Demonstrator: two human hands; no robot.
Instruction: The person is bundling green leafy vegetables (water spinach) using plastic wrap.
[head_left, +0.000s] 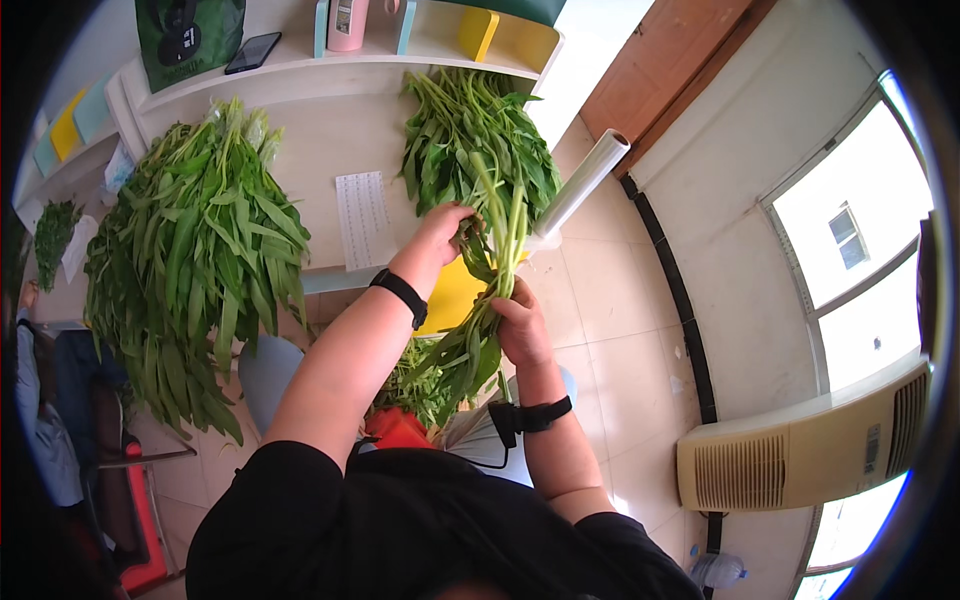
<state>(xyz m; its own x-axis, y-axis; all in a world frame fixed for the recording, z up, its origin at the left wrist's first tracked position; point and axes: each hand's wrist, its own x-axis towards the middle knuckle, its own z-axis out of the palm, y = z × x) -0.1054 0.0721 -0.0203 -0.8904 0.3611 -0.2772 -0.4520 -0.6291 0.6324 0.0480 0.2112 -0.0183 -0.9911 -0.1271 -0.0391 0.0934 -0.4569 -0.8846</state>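
A small bunch of leafy green stalks is upright before me, stems up and leaves hanging down. My right hand is closed around its lower stems. At the bunch's upper left, my left hand pinches some dark leaves beside the stems. Behind the hands, a pile of the same greens lies on the desk's right part. A larger heap of greens lies at the left, its leaves hanging over the desk's front edge. More cut greens are below my hands, near my lap.
A roll of clear plastic film leans at the desk's right end. A printed sheet lies on the desk. The shelf holds a phone, a pink cup and a green bag. Another person sits at far left.
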